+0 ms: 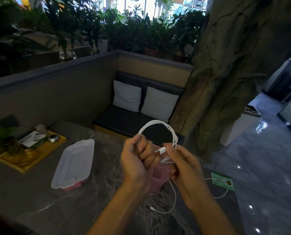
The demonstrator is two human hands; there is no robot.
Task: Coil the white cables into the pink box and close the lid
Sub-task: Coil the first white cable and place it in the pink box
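A white cable (158, 123) is wound into a round coil held up above the table. My left hand (138, 160) grips the coil's left side in a closed fist. My right hand (183, 165) pinches the cable near its USB plug (160, 152) at the coil's lower right. Below my hands stands the pink box (159, 179), open and partly hidden by them. Its translucent lid (74, 162) lies flat on the table to the left. A second white cable (172, 199) lies loose on the table beneath my right wrist, trailing to the right.
A yellow tray (39, 158) with a small box, a jar and a potted plant sits at the table's left. A green card (223, 180) lies at the table's right edge. Beyond the table are a dark bench with two white cushions (159, 102) and a tree-trunk pillar.
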